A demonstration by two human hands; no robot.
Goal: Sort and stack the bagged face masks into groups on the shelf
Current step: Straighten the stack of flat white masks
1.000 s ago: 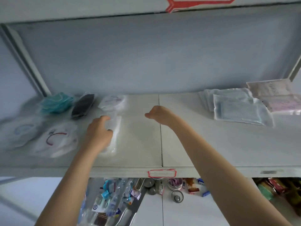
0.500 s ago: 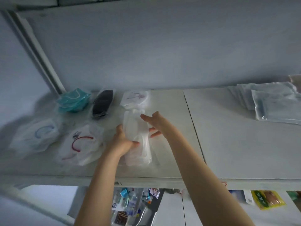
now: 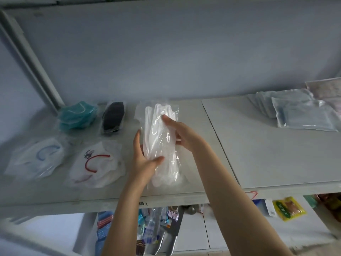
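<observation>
**Both hands grip one bag of white masks over the shelf**

The left hand (image 3: 145, 164) and the right hand (image 3: 184, 134) are apart, each clamped on the same bag of white masks (image 3: 156, 130). The left hand holds its left edge low down, with the thumb across the front. The right hand holds its right edge higher up, with a fingertip on the front of the plastic. The bag runs lengthwise away from the person, above the middle of the shelf (image 3: 258, 148). I cannot tell whether its near end touches the shelf.

To the left lie four more bags, well apart from each other. At the back are the teal masks (image 3: 77, 117) and, beside them, the black mask (image 3: 113, 118). Nearer the front are the mask with a blue loop (image 3: 39, 157) and the mask with a red loop (image 3: 96, 163). At the far right of the shelf sits a pile of flat clear packets (image 3: 302, 117). Below the shelf, a yellow packet (image 3: 288, 208) shows among blurred goods.
</observation>
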